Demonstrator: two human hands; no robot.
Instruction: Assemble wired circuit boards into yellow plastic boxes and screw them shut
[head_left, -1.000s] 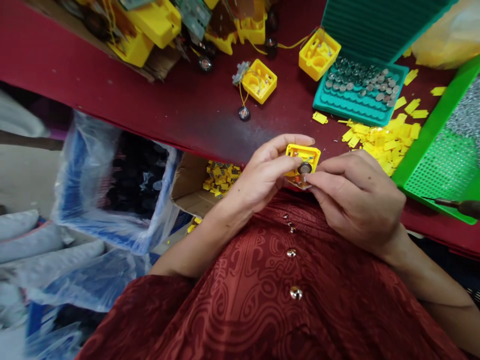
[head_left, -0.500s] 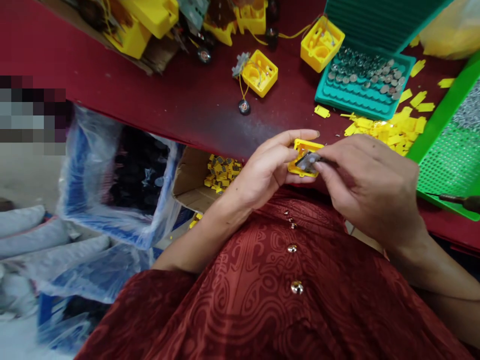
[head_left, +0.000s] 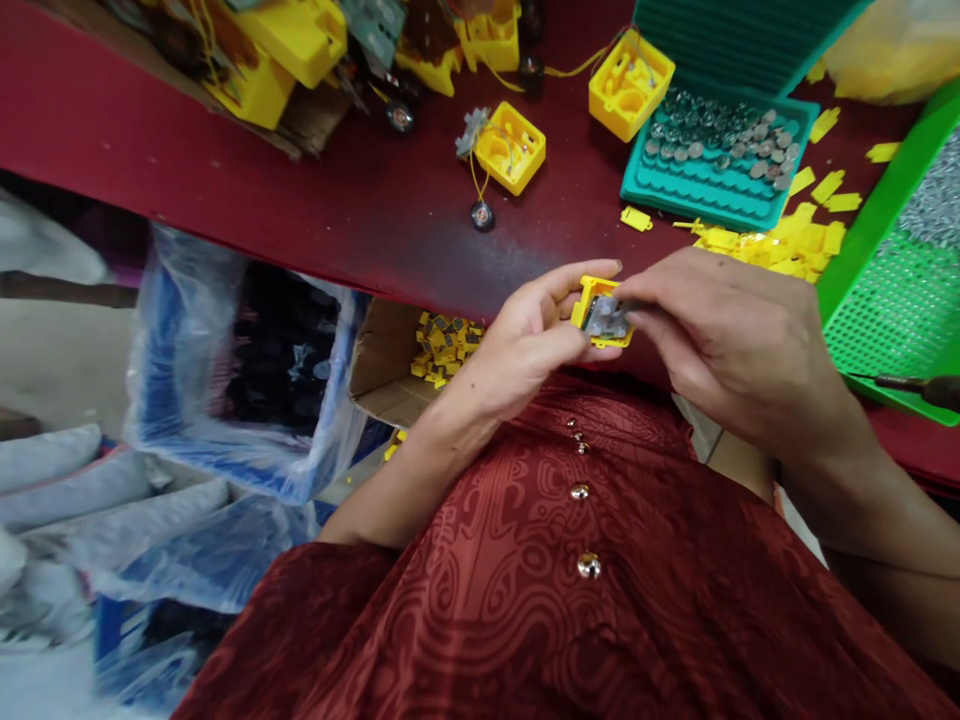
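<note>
While the left hand (head_left: 529,325) grips a small yellow case (head_left: 598,284), the right hand (head_left: 739,340) pinches a grey part (head_left: 606,317) at its opening.

The case is held just above the red shirt (head_left: 525,560), by the near edge of the dark red table (head_left: 352,210), between the left thumb and fingers, open side up; the grey part sits within its rim, though how deep I cannot tell, and the right thumb and forefinger close on its right end. Beyond the hands on the table are a wired yellow box (head_left: 511,150), a teal tray (head_left: 697,190) of round metal pieces (head_left: 765,150) and, beside the tray, a heap of flat yellow pieces (head_left: 806,240).
</note>
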